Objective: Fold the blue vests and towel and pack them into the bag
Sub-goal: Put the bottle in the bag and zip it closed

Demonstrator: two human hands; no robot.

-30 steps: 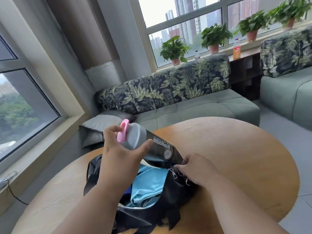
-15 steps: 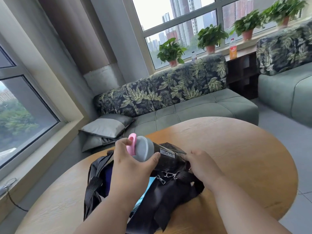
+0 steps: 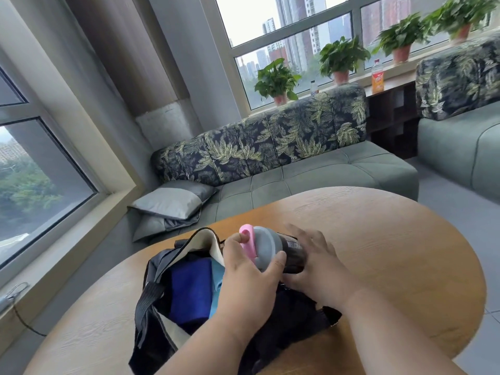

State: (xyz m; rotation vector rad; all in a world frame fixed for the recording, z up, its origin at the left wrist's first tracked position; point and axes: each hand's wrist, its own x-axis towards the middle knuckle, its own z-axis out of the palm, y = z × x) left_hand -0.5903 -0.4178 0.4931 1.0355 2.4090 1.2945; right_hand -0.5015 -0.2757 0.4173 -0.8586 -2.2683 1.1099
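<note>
The left hand [image 3: 244, 277] gripped the bottle [image 3: 273, 251] by its lid over the bag [image 3: 286, 318]; the right hand [image 3: 315, 266] rested on it, fingers spread.

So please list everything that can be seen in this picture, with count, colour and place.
bag: 1, black, open on the table
folded cloths: dark blue and light blue, inside the bag
bottle: 1, grey lid, pink cap, dark body, over the bag
table: 1, round, wood
sofas: 2, green, leaf-print backs
pillows: 2, grey, by the sofa
potted plants: 4, on the windowsill
orange drink bottle: 1, on the windowsill
left hand: grips the bottle's lid
right hand: fingers spread against the bottle's body
</note>
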